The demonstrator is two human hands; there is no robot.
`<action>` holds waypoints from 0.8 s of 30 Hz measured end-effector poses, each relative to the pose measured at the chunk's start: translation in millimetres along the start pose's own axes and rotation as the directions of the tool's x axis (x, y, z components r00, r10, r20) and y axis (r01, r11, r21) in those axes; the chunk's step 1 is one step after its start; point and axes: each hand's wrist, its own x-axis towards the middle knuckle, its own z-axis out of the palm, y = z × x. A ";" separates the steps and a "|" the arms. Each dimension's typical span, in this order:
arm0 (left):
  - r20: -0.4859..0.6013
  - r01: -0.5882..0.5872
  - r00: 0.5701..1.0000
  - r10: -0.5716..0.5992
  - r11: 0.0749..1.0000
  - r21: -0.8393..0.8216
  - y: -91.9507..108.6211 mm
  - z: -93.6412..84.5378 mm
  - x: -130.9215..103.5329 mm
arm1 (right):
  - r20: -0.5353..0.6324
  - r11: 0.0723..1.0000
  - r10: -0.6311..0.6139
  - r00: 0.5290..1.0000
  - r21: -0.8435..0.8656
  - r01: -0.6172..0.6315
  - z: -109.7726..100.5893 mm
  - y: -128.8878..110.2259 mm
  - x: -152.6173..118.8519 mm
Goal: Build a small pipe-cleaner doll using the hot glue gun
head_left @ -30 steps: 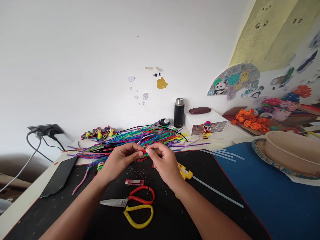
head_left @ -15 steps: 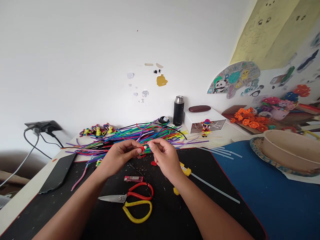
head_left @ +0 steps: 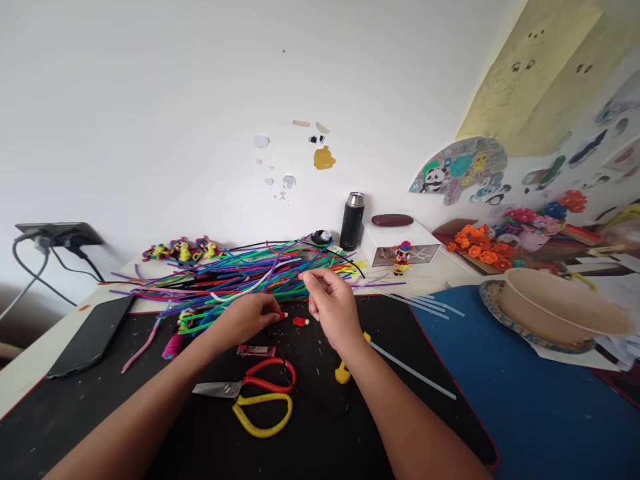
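Red piece with a pale tip (head_left: 283,315): held low over the black mat (head_left: 200,447) by the left hand (head_left: 250,319). Left grip is closed on it at the fingertips, presumably because so small a part leaves little to grasp. A second red piece (head_left: 301,322), also pale-ended, lies on the mat between the hands, probably set there to be kept within reach. Right hand (head_left: 334,308) is raised above it, thumb and forefinger closed together; whether anything is pinched cannot be told.

Surroundings: pipe cleaners (head_left: 260,267) are heaped on the white surface (head_left: 73,323) directly beyond the fingers, so reach that way is crowded. Lighter (head_left: 257,351) and scissors (head_left: 230,391) lie between the forearms, blades to the left. Yellow glue gun (head_left: 343,373) is mostly hidden by the right forearm, its clear stick (head_left: 415,372) projecting rightward. Phone (head_left: 93,340) is noted at far left; a small figure (head_left: 401,259) stands before the white box (head_left: 373,248).
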 end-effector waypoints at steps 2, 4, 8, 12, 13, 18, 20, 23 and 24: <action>0.017 0.012 1.000 -0.012 1.000 -0.007 -1.2 1.8 0.6 | 0.021 0.999 -0.002 1.000 -0.037 0.003 2.7 2.6 -2.2; 0.026 0.015 1.000 -0.014 1.000 -0.013 -3.8 3.5 1.4 | 0.055 0.996 -0.014 0.998 -0.090 0.019 6.0 5.4 -5.3; 0.040 -0.015 0.999 0.017 0.999 -0.041 -12.9 9.3 4.0 | 0.119 0.977 -0.034 0.992 -0.204 0.058 11.8 9.5 -11.9; 0.018 -0.017 1.000 0.017 0.999 -0.045 -19.9 15.0 6.8 | 0.136 0.956 -0.049 0.989 -0.282 0.087 14.1 11.5 -15.4; 0.008 -0.015 1.000 0.015 0.999 -0.031 -20.4 15.6 7.2 | 0.141 0.949 -0.053 0.989 -0.301 0.094 14.3 12.0 -15.8; -0.038 -0.021 0.999 0.023 0.999 0.050 -19.3 15.1 7.0 | 0.189 0.908 -0.085 0.978 -0.390 0.155 14.9 14.9 -17.8; -0.041 -0.032 0.999 0.034 0.999 0.044 -18.8 14.4 6.4 | 0.208 0.901 -0.091 0.974 -0.399 0.169 15.4 15.2 -18.8; -0.021 -0.045 0.999 0.044 0.999 -0.030 -17.9 13.6 5.3 | 0.212 0.899 -0.086 0.974 -0.406 0.168 15.9 15.1 -19.5; -0.006 -0.043 0.999 0.043 0.997 -0.057 -17.3 13.3 5.0 | 0.211 0.900 -0.083 0.974 -0.404 0.164 16.0 15.1 -19.5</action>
